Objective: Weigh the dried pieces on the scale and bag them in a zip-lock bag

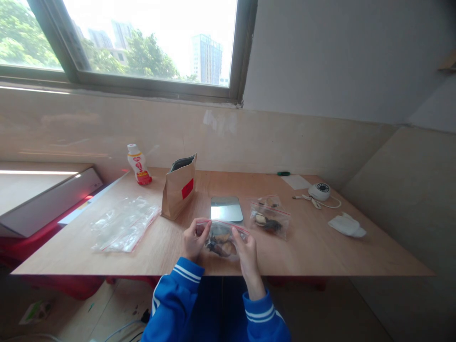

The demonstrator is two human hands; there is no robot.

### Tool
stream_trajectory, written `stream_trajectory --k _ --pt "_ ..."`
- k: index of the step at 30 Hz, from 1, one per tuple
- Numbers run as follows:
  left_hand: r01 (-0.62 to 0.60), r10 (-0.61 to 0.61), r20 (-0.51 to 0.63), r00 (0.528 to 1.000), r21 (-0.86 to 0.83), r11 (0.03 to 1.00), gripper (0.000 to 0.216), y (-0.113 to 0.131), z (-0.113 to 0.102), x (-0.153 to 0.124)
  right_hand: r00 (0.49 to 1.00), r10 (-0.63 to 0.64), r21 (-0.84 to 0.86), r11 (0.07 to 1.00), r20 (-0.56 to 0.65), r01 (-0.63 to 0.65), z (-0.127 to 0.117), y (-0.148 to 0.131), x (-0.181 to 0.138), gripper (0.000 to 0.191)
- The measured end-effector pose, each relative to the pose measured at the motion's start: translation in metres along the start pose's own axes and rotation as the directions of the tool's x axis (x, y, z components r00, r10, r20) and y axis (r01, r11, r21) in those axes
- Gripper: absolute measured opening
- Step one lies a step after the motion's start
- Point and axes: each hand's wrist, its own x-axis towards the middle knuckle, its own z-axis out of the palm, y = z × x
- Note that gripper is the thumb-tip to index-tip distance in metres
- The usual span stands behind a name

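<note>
- Both hands up front: left hand [194, 239] and right hand [246, 251] pinch the red-striped top of a small clear zip bag [221, 241] at the table's [320, 251] near edge, dark pieces inside.
- Just behind: a shiny scale [226, 209].
- Brown paper bag [178, 187] shows a red label; bottle [139, 165] print too small, possibly red lettering.

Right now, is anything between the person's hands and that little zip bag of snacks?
No. The left hand and right hand already pinch the zip bag at its red-striped top, one at each end. Nothing visible lies between them.
</note>
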Motion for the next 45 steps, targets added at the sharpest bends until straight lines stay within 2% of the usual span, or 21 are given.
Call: stream_trajectory --k 8,12,17,21,25,30,34,39,45 --pt "-0.014 0.014 0.004 1.000 0.010 1.000 0.018 -0.006 0.002 -0.002 0.999 0.041 -0.016 0.999 0.022 -0.041 -0.004 0.003 0.001 0.042" --pt "-0.033 0.033 -0.033 0.999 0.006 0.999 0.017 -0.008 0.001 -0.003 0.997 0.050 -0.024 0.999 0.056 -0.049 -0.003 0.000 0.001 0.043" --pt "-0.048 0.047 -0.038 0.998 -0.022 0.999 0.018 -0.007 0.000 -0.004 0.995 -0.021 -0.110 0.993 0.097 0.031 -0.001 -0.007 0.000 0.039" --pt "-0.059 0.058 -0.016 0.998 -0.041 0.997 0.018 -0.007 -0.003 -0.005 0.994 -0.073 -0.101 0.992 0.082 0.081 0.002 -0.007 -0.001 0.031" --pt "0.001 0.000 0.013 1.000 -0.097 0.995 0.024 -0.006 -0.003 -0.004 0.991 -0.115 -0.076 0.990 0.068 0.120 0.004 -0.005 -0.003 0.026" --pt "0.139 -0.118 0.117 0.986 -0.187 0.973 0.028 0.002 -0.003 0.000 0.993 -0.116 -0.050 0.992 0.034 0.117 0.005 -0.006 -0.003 0.022" --pt "0.205 -0.182 0.108 0.977 -0.256 0.945 0.025 0.006 -0.002 0.002 0.994 -0.086 -0.028 0.996 0.060 0.088 0.005 -0.009 -0.002 0.025" --pt "0.177 -0.171 0.046 0.984 -0.247 0.953 0.023 0.004 -0.001 0.002 0.991 -0.028 -0.034 0.999 0.131 0.032 0.006 -0.009 -0.002 0.033" --pt "0.156 -0.140 0.088 0.986 -0.219 0.963 0.022 0.003 -0.002 0.001 0.992 -0.048 -0.065 0.996 0.113 0.056 0.010 -0.006 -0.002 0.029"
